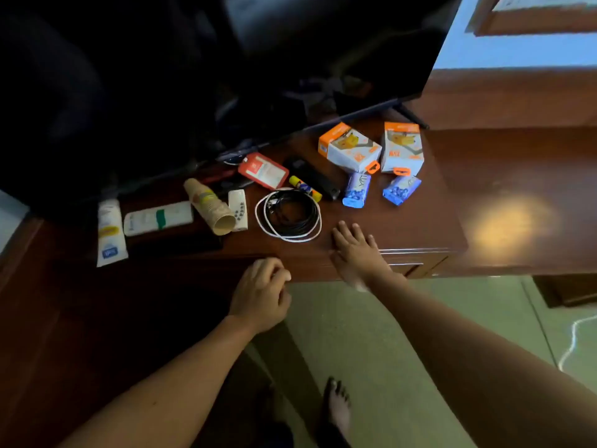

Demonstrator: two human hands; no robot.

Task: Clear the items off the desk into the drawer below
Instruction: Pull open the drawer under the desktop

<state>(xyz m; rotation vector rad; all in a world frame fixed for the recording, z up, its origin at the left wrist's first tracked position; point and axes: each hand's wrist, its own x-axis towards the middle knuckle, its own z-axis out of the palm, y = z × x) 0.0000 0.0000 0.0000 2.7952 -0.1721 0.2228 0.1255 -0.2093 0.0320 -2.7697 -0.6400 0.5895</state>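
Many small items lie on the dark wooden desk [403, 227]. Coiled black and white cables [288, 216] sit near the front edge. Left of them lies a stack of paper cups [210, 206], a white remote [238, 209], a white tube [158, 218] and a second tube [109, 232]. Behind are a red card holder [263, 170], a yellow glue stick [305, 188], a black device [311, 177], two orange-and-white boxes [349, 147] [401, 147] and two blue packets [356, 190] [401, 190]. My right hand [355, 250] rests flat on the desk's front edge, fingers spread. My left hand [261, 294] is curled at the drawer front [307, 266]; whether it grips a handle is hidden.
A large dark TV screen [226, 76] stands at the back of the desk and overhangs the items. A bright light spot shows on the desk at right. Green floor and my bare feet [337, 412] are below. A drawer edge [413, 268] shows under the desk's right part.
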